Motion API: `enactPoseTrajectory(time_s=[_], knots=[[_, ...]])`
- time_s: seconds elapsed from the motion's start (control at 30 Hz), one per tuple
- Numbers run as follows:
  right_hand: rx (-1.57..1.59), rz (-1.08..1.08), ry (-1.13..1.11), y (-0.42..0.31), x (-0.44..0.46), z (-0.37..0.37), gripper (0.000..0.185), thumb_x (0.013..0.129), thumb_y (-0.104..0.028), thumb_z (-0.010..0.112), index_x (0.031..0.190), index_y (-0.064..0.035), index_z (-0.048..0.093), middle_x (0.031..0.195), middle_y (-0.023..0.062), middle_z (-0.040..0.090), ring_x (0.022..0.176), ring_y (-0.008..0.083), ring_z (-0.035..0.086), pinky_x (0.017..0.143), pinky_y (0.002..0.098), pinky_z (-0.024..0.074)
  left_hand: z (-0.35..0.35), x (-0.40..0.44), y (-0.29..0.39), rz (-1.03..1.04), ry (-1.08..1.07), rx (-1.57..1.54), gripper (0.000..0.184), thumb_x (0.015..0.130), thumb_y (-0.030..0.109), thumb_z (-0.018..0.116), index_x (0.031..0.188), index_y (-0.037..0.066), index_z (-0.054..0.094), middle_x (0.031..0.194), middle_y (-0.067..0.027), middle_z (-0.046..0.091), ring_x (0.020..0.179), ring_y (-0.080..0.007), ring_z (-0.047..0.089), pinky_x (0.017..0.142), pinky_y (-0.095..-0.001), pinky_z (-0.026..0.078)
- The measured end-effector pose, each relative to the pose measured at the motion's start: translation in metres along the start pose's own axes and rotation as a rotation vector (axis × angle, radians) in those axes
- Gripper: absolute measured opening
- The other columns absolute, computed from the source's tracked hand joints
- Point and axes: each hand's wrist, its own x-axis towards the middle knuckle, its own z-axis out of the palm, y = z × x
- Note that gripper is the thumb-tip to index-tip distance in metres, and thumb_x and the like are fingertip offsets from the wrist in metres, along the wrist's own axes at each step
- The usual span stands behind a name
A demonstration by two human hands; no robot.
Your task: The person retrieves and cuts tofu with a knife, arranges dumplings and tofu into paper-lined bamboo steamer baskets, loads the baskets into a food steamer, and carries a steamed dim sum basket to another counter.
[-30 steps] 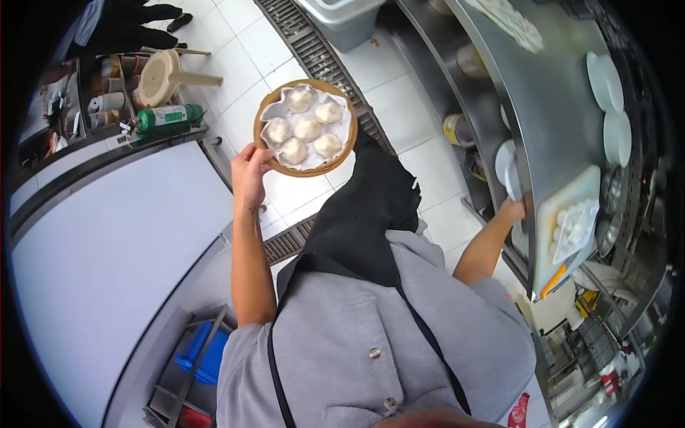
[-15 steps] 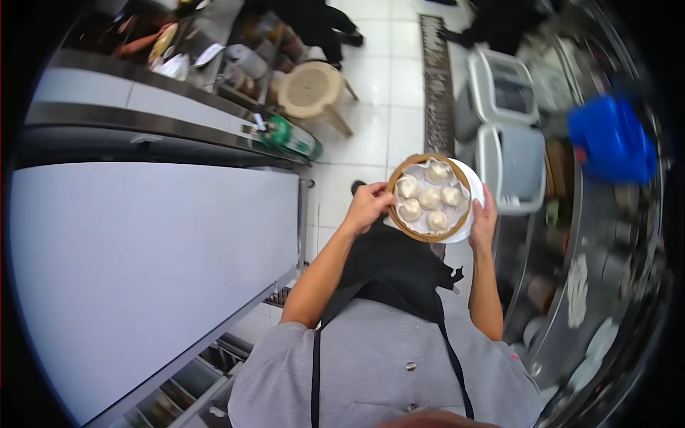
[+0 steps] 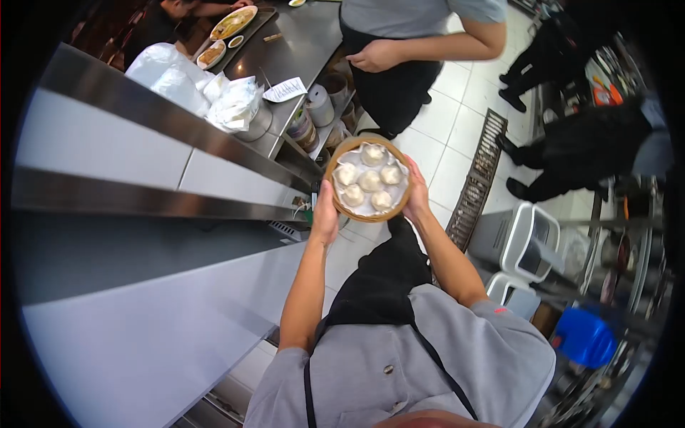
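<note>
A round bamboo steamer basket (image 3: 333, 165) is held out in front of me at chest height. Inside it, several pale pleated dumplings (image 3: 370, 181) sit on a white liner. On the basket's left side, my left hand (image 3: 326, 215) is closed, thumb up along the rim. My right hand (image 3: 417, 191) grips the opposite side, its fingers partly hidden by the basket. Whatever is under the basket cannot be seen from above.
Ahead, a co-worker's hand (image 3: 376, 55) is beside a steel counter (image 3: 303, 46) with plastic bags (image 3: 235, 103) and a plate of noodle-like food (image 3: 234, 23). White-rimmed bins (image 3: 529, 242) and a blue container (image 3: 585, 338) stand right. A floor drain grate (image 3: 479, 175) runs ahead; other people stand beyond.
The view has shifted forward and turned, bringing the counter and a co-worker closer. My left hand has moved from the basket's near rim to its side. The white plate under the basket no longer shows.
</note>
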Motion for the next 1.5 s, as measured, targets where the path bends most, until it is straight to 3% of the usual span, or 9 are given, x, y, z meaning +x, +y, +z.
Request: enactPoseTrajectory(time_s=[0.57,0.8,0.9,1.07,1.2,1.23,1.37,1.43,1.5], knots=[[0.161,0.095,0.069,0.070,0.332,0.136,0.041,0.102,-0.019,0.031,0.143,-0.0124,0.033,0.145,0.0112,0.038,0.131,0.0288,0.041,0.109,0.0448,0.0364,-0.014,0.284,0.095,0.264,0.783,0.469,0.066,0.101,0.048,0.029,0.142,-0.004,0.032,0.141,-0.0215,0.026,0.133,-0.0326,0.029,0.111,-0.0352,0.022],[0.050,-0.041,0.275,0.110,0.398,0.182,0.046,0.102,-0.033,0.027,0.141,-0.0112,0.035,0.143,0.0102,0.042,0.128,0.0284,0.045,0.108,0.0456,0.0361,0.021,0.138,0.032,0.240,0.652,0.224,0.051,0.104,0.035,0.029,0.141,0.000,0.038,0.138,-0.0154,0.044,0.126,-0.0246,0.042,0.107,-0.0350,0.031],[0.071,0.215,-0.076,0.103,0.417,0.174,0.062,0.098,-0.052,0.030,0.143,-0.0103,0.033,0.146,0.0101,0.038,0.131,0.0269,0.040,0.111,0.0447,0.0293,0.022,0.040,-0.037,0.106,0.702,0.189,0.054,0.103,0.039,0.032,0.140,-0.001,0.040,0.142,-0.0149,0.043,0.131,-0.0236,0.040,0.109,-0.0339,0.030],[-0.499,0.391,-0.382,0.098,0.342,0.160,0.078,0.092,-0.064,0.030,0.146,-0.0069,0.028,0.147,0.0122,0.036,0.129,0.0271,0.041,0.110,0.0449,0.0303,0.052,-0.137,-0.109,-0.124,1.135,0.086,0.064,0.100,0.049,0.032,0.135,-0.003,0.045,0.138,-0.0190,0.047,0.133,-0.0298,0.040,0.111,-0.0370,0.027],[-0.916,0.284,-0.668,0.162,0.239,0.073,0.091,0.086,-0.075,0.033,0.141,-0.0032,0.037,0.136,0.0143,0.049,0.113,0.0298,0.051,0.101,0.0472,0.0385,0.093,-0.285,-0.178,-0.027,1.545,-0.252,0.070,0.095,0.059,0.038,0.134,0.002,0.047,0.122,-0.0151,0.057,0.100,-0.0234,0.057,0.084,-0.0363,0.048],[-1.110,0.414,-0.356,0.147,0.137,0.068,0.082,0.089,-0.066,0.042,0.138,-0.0005,0.041,0.137,0.0154,0.048,0.116,0.0331,0.051,0.102,0.0449,0.0383,0.102,-0.319,-0.205,-0.007,1.661,-0.320,0.069,0.094,0.061,0.039,0.128,0.002,0.052,0.111,-0.0135,0.060,0.090,-0.0209,0.058,0.075,-0.0355,0.048],[-2.077,0.475,-1.549,0.245,0.016,-0.065,0.072,0.090,-0.051,0.048,0.138,0.0031,0.040,0.139,0.0197,0.046,0.121,0.0366,0.047,0.104,0.0445,0.0360,0.141,-0.437,-0.275,0.103,1.975,-0.609,0.061,0.095,0.057,0.042,0.119,0.002,0.055,0.099,-0.0106,0.060,0.082,-0.0180,0.057,0.072,-0.0329,0.048],[-2.074,0.044,-2.494,0.284,-0.063,-0.076,0.068,0.091,-0.044,0.051,0.137,0.0049,0.040,0.139,0.0219,0.044,0.123,0.0384,0.045,0.105,0.0444,0.0349,0.158,-0.490,-0.292,0.284,2.182,-0.732,0.057,0.095,0.055,0.044,0.100,0.000,0.060,0.083,-0.0072,0.060,0.071,-0.0142,0.055,0.065,-0.0296,0.046],[-1.865,-0.193,-2.817,0.322,-0.148,-0.062,0.064,0.092,-0.036,0.054,0.137,0.0067,0.039,0.140,0.0241,0.043,0.125,0.0401,0.044,0.106,0.0442,0.0338,0.165,-0.548,-0.311,0.399,2.237,-0.813,0.047,0.095,0.047,0.049,0.104,0.002,0.060,0.085,-0.0072,0.061,0.073,-0.0139,0.058,0.066,-0.0285,0.048]])
